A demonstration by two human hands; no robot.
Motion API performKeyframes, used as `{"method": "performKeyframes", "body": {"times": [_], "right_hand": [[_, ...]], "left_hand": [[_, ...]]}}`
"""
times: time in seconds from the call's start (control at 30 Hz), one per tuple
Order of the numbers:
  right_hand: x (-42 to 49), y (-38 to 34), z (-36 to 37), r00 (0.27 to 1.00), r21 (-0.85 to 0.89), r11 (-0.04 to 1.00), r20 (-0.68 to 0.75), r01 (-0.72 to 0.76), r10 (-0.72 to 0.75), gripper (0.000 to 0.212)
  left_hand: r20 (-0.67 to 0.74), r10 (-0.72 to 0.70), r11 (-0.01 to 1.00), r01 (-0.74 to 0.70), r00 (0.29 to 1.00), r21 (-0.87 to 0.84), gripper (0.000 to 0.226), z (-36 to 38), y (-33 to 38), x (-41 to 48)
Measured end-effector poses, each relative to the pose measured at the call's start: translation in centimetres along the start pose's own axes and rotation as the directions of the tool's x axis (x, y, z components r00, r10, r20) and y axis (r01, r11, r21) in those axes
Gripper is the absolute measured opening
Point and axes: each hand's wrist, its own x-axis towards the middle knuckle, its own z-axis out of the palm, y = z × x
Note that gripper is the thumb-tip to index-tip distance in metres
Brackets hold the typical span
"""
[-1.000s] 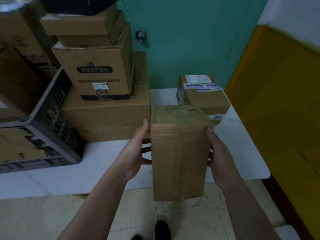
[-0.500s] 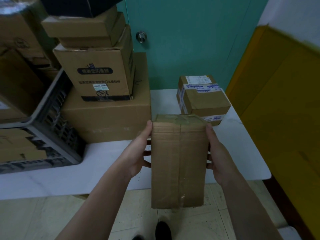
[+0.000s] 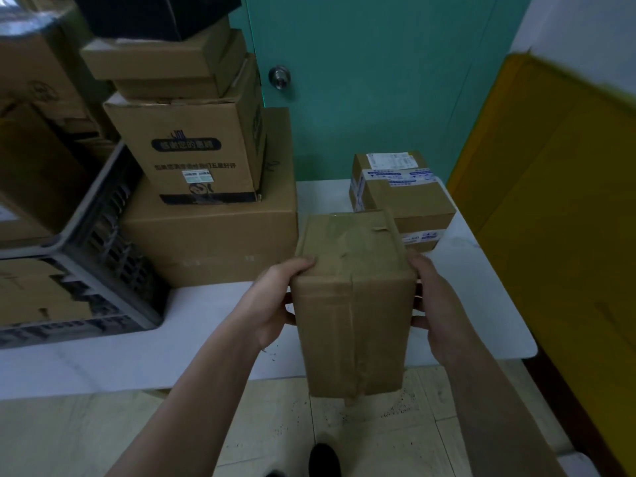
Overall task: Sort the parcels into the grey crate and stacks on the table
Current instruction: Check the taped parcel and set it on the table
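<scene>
I hold a tall taped cardboard parcel (image 3: pixel 354 304) upright in front of me, over the white table's (image 3: pixel 206 339) front edge. My left hand (image 3: pixel 275 301) grips its left side, thumb on the top corner. My right hand (image 3: pixel 437 304) grips its right side, fingers curled behind. A smaller labelled parcel (image 3: pixel 402 197) sits on the table just behind it. A stack of cardboard boxes (image 3: pixel 206 201) stands to the left, beside the grey crate (image 3: pixel 103 242), which holds boxes.
A teal door (image 3: pixel 378 80) with a round knob (image 3: pixel 279 76) stands behind the table. A yellow panel (image 3: pixel 557 218) runs along the right side. Tiled floor (image 3: pixel 172 432) and my shoe (image 3: pixel 321 457) lie below the table edge.
The parcel has tilted so more of its top face shows, and it rose slightly. My left thumb moved up onto its top corner. Both hands kept their grip.
</scene>
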Motion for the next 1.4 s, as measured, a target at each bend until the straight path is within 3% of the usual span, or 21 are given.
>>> {"method": "performKeyframes", "body": {"times": [0.03,0.1,0.17,0.23,0.37,0.5,0.63,0.87,1.0,1.17,1.23,1.33,1.4], "right_hand": [[0.0,0.2,-0.3,0.999,0.030,0.999,0.028,0.030,-0.031,0.026],[-0.2,0.5,-1.2,0.988,0.107,0.989,0.104,0.101,-0.112,0.040],[-0.2,0.5,-2.0,0.976,0.164,0.976,0.140,0.146,-0.169,0.045],[-0.2,0.5,-2.1,0.973,0.190,0.970,0.139,0.154,-0.182,0.030],[-0.2,0.7,-1.3,0.977,0.060,0.977,0.048,0.206,-0.209,0.066],[0.0,1.1,-1.6,0.975,0.040,0.977,0.070,0.208,-0.210,0.038],[0.2,1.4,-1.3,0.982,-0.022,0.983,0.057,0.181,-0.179,0.043],[0.5,1.9,-0.4,0.990,-0.093,0.985,0.016,0.144,-0.143,0.019],[0.1,1.4,-0.1,0.992,-0.122,0.984,-0.001,0.127,-0.129,0.032],[0.1,1.5,-0.3,0.991,-0.134,0.982,0.014,0.136,-0.136,0.033],[0.1,1.7,-0.5,0.987,-0.092,0.982,0.023,0.162,-0.161,0.031],[-0.2,1.6,-0.8,0.982,-0.074,0.983,0.096,0.168,-0.161,0.051],[0.0,1.6,-0.8,0.992,-0.027,0.995,0.086,0.094,-0.092,0.070]], "left_hand": [[0.028,0.033,0.999,-0.033,0.999,-0.005,0.033,-0.2,-0.2,0.1],[0.096,0.086,0.996,-0.084,0.992,-0.031,0.057,-0.7,-0.5,0.1],[0.128,0.120,0.992,-0.113,0.984,-0.059,0.056,-0.9,-0.7,0.0],[0.114,0.132,0.988,-0.121,0.985,-0.093,0.058,-0.9,-0.7,0.2],[0.079,0.174,0.984,-0.169,0.982,-0.060,0.060,-0.7,-0.7,0.4],[0.083,0.197,0.980,-0.197,0.977,-0.018,0.062,-0.8,-0.9,0.5],[0.055,0.131,0.991,-0.130,0.990,-0.020,0.072,-0.6,-0.9,0.5],[-0.036,0.122,0.988,-0.118,0.992,0.097,0.069,-0.1,-0.7,0.8],[-0.016,0.123,0.987,-0.121,0.992,0.104,0.068,-0.3,-0.7,0.8],[0.000,0.085,0.995,-0.085,0.996,0.059,0.072,-0.2,-0.5,0.9],[0.006,0.061,0.998,-0.061,0.998,-0.002,0.063,-0.3,-0.2,0.7],[-0.011,0.013,1.000,-0.013,1.000,0.004,0.070,-0.5,0.1,0.9],[-0.005,0.019,1.000,-0.019,1.000,0.019,0.051,-0.4,0.2,0.8]]}}
